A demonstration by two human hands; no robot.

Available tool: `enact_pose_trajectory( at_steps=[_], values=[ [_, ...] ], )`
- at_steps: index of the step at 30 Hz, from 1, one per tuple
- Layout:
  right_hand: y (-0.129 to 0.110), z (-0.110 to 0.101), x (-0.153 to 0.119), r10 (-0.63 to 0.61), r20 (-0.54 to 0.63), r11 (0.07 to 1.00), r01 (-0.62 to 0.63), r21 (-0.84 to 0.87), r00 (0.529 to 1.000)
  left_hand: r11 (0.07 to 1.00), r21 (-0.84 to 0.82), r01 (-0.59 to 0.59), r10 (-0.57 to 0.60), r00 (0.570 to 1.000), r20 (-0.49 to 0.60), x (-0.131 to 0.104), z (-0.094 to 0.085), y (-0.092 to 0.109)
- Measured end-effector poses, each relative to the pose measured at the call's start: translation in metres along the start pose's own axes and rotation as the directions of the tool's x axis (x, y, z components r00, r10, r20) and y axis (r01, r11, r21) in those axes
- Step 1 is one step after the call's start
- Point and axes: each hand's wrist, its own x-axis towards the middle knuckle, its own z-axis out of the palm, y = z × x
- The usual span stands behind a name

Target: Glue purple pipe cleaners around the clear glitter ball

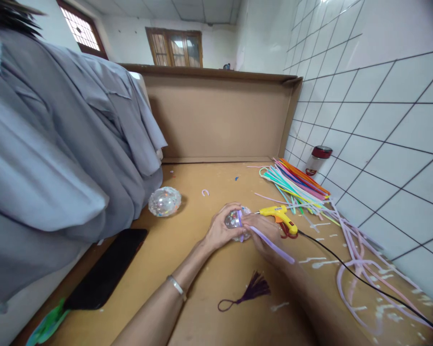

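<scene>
My left hand [220, 225] is closed round the side of a small clear ball [233, 220] with coloured specks. A lilac pipe cleaner [272, 245] runs across the ball like a band, and its long free end sticks out to the lower right. Pressed against the ball's right side, my right hand [263, 233] pinches the pipe cleaner; its fingertips are partly hidden. Just beyond that hand lies a yellow glue gun [279, 215], its nozzle pointing left towards the ball. Nearer me a dark purple tassel [252, 290] with a loop rests on the table.
A second clear ball [165, 201] sits to the left, near a black phone-like slab [106, 269]. Coloured pipe cleaners [296, 185] are heaped at right before a red-lidded jar [317, 158]. The glue gun's cord [346, 264] trails right. Cardboard [220, 115] stands behind; grey cloth [75, 144] hangs left.
</scene>
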Motion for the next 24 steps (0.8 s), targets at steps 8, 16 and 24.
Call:
enact_pose_trajectory(
  at_steps=[8,16,24],
  values=[
    [0.0001,0.002,0.0043,-0.027,-0.134,0.991,0.043,0.123,0.991,1.0,-0.008,0.025,-0.025,1.0,-0.001,0.0004,0.0007,0.0016],
    [0.0009,0.0006,0.0032,0.009,-0.091,0.992,0.002,0.122,0.996,0.999,-0.017,0.03,-0.03,1.0,0.005,0.0009,0.0008,0.0001],
    [-0.007,-0.0061,0.0088,0.016,-0.078,0.994,-0.007,0.107,0.997,0.997,0.068,-0.03,0.025,0.997,0.075,-0.0006,-0.0023,-0.0041]
  ],
)
